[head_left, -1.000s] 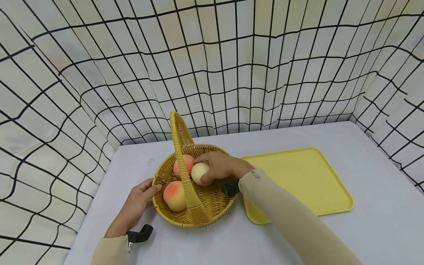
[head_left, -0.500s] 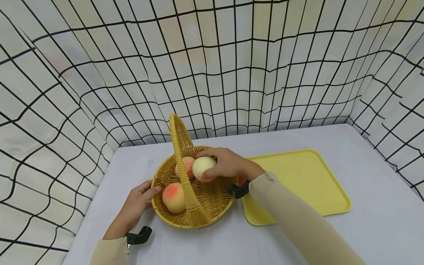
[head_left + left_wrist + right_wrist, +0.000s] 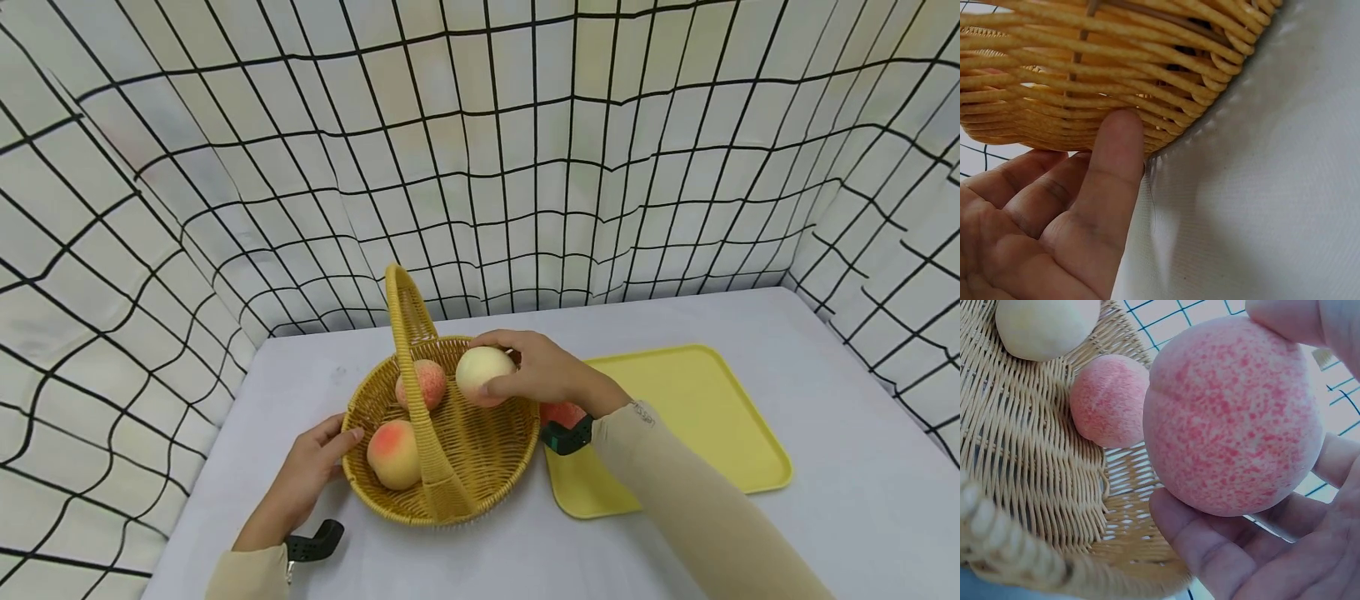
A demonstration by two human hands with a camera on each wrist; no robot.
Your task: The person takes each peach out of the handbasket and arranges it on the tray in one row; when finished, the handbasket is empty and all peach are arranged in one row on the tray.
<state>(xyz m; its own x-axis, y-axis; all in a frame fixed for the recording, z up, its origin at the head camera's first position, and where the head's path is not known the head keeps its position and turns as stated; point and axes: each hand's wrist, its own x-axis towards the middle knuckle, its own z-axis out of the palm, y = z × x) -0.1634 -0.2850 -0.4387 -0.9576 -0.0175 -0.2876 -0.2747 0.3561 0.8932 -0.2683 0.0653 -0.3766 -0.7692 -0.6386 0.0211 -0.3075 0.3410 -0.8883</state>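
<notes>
My right hand (image 3: 543, 367) holds a peach (image 3: 483, 375) between thumb and fingers, over the right part of the wicker basket (image 3: 487, 454). The peach looks pale cream from the head; its pink-speckled side (image 3: 1235, 419) faces the right wrist camera. My left hand (image 3: 311, 462) grips the basket's left rim, its thumb (image 3: 1116, 144) against the weave in the left wrist view and its other fingers partly hidden. Inside the basket lie a pink-speckled peach (image 3: 427, 385) toward the back and a yellow peach with a red blush (image 3: 395, 454) at the front left.
The yellow tray (image 3: 690, 417) lies to the basket's right, with a reddish round thing (image 3: 562, 412) at its left end, partly hidden by my right wrist. The tall basket handle (image 3: 408, 333) arches over the middle. Black-lined white cloth walls (image 3: 525, 192) stand behind the white table.
My right hand has lifted the pale peach from beside the speckled one and moved it right. A reddish round thing has come into sight on the tray. My left hand stays at the rim.
</notes>
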